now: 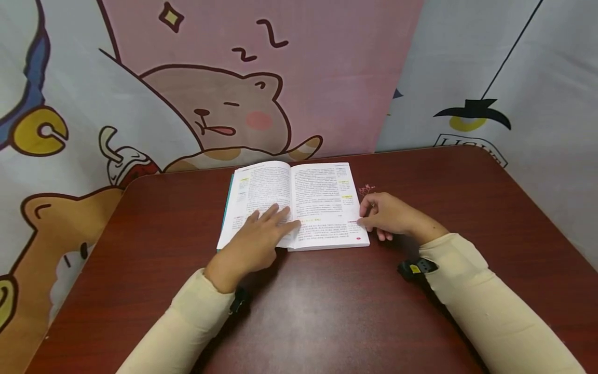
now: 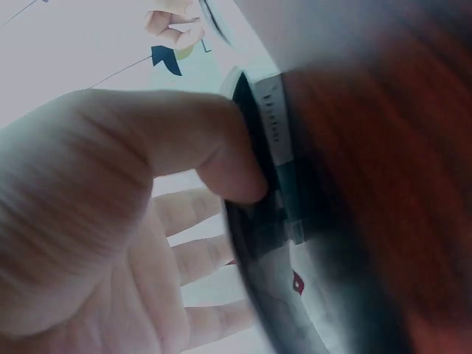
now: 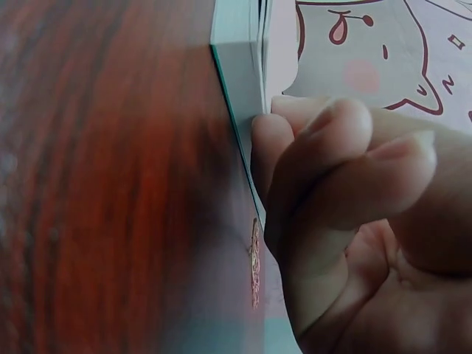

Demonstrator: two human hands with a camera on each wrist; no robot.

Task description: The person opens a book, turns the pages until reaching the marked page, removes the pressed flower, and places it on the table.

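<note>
An open book with printed pages and a teal cover lies on the brown table. My left hand rests on the lower left page with its fingers spread, their tips reaching the middle fold; its thumb shows near the book's lower edge in the left wrist view. At the right edge of the right page, my right hand pinches the page edge between thumb and forefinger, the other fingers curled below. In the right wrist view, its fingertips meet the side of the page block.
A small reddish branching sprig lies by the book's right edge, just beyond the right hand. Black wrist straps sit at both cuffs. Behind the table hangs a cloth printed with cartoon animals.
</note>
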